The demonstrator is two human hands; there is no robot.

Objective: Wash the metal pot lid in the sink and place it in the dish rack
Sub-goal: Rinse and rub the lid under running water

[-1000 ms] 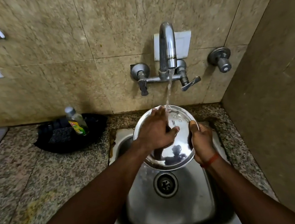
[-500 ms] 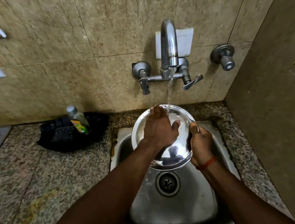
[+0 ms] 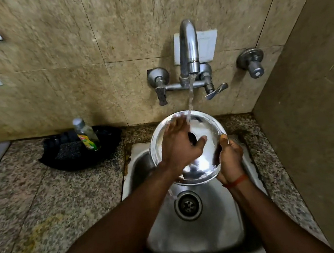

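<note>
A round shiny metal pot lid (image 3: 208, 129) is held tilted over the steel sink (image 3: 198, 234), under running water from the wall tap (image 3: 188, 48). My right hand (image 3: 229, 156) grips the lid's right rim, thumb on the inner face. My left hand (image 3: 182, 143) lies flat on the lid's face with fingers spread, covering its centre; the stream lands by its fingertips. No dish rack is in view.
A dish soap bottle (image 3: 86, 134) and a dark scrub pad (image 3: 70, 149) rest in a black tray (image 3: 110, 152) on the granite counter (image 3: 45, 204) left of the sink. A side wall (image 3: 320, 128) stands close on the right. A drain (image 3: 188, 205) sits mid-sink.
My left hand has slid up across the lid's face toward the water stream. The right hand keeps its grip on the rim.
</note>
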